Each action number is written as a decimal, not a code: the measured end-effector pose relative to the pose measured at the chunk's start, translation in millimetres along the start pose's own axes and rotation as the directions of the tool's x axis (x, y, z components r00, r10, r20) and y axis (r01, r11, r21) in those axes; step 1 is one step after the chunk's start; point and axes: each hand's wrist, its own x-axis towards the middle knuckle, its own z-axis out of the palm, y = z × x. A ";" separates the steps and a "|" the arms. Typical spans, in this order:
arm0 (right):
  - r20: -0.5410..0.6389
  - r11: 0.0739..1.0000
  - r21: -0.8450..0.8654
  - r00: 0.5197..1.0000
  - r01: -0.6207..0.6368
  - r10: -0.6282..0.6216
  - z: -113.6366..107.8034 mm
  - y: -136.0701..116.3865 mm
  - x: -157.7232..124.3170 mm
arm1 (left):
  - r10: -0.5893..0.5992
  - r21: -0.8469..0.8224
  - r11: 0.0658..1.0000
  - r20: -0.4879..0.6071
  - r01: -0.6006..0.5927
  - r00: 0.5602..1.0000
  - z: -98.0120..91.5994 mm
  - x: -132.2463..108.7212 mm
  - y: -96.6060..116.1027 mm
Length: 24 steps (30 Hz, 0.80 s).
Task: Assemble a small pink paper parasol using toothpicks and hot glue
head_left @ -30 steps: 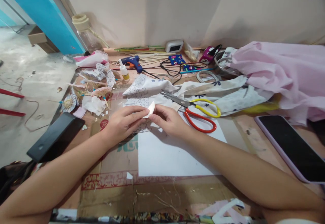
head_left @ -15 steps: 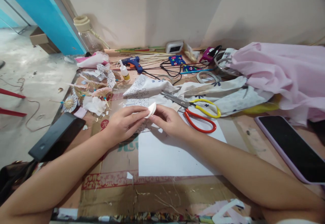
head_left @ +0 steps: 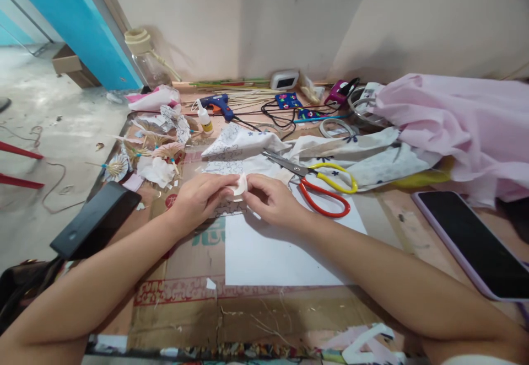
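Note:
Between my two hands, over the middle of the table, is a small piece of folded white paper with a rounded edge. My left hand pinches its left side with thumb and fingers. On the opposite side my right hand grips it, fingers curled. Below my right forearm lies a white sheet of paper. Scissors with one yellow and one red handle rest just beyond my right hand, blades slightly apart, on patterned white cloth.
At the back are a blue glue gun, a glue bottle and thin sticks. Small paper fans and scraps lie left, near a black box-like object. Pink fabric and a phone are on the right. Cardboard covers the front.
The folded white paper has turned and shifted slightly left and down between my fingers. My left fingers have curled in more around it. The scissors and sheet stay put.

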 end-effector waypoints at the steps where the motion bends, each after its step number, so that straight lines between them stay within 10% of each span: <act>1: 0.009 1.000 0.003 1.000 0.004 -0.004 -0.5 -0.3 0.2 | 0.001 0.010 1.000 -0.007 -0.001 1.000 -0.6 -0.6 -1.0; 7: 0.011 1.000 -0.003 1.000 -0.026 0.026 -4.0 -0.9 0.9 | 0.145 0.272 0.953 -0.037 -0.130 0.989 -6.6 0.9 -8.1; 14: -0.040 0.980 -0.198 0.999 -0.009 0.001 -0.4 8.5 2.9 | -0.244 0.403 0.912 0.381 0.077 0.892 -18.1 8.8 -1.0; 20: -0.049 0.905 -0.425 0.998 0.014 -0.039 2.5 14.1 1.8 | -0.259 0.431 0.902 0.513 0.016 0.819 -25.4 9.7 18.8; 24: -0.066 0.874 -0.433 0.959 0.221 -0.275 0.4 8.7 -3.3 | -0.243 0.522 0.850 0.494 -0.061 0.835 -21.3 8.4 32.8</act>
